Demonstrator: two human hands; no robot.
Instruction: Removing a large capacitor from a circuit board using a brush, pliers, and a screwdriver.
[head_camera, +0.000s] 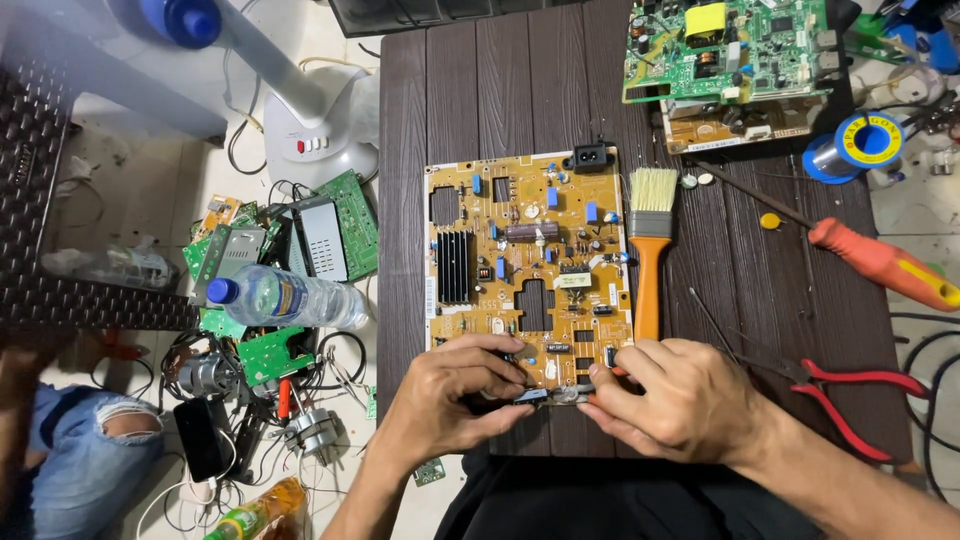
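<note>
Seen from the head camera, a person's left hand (455, 395) and right hand (672, 400) meet at the near edge of a tan circuit board (528, 265) lying flat on a dark slatted table (480, 100); both hands have fingers curled inward, pinching a small dark and silver part (548, 395) between them at the board's lower rim. An orange-handled brush (650, 250) lies just beside the board's right edge; red-handled pliers (850, 395) rest near the right wrist; an orange screwdriver (880, 262) lies farther right; a green circuit board (725, 45) sits at the table's far corner; a plastic water bottle (285, 298) lies on the floor to the left among board scraps.
</note>
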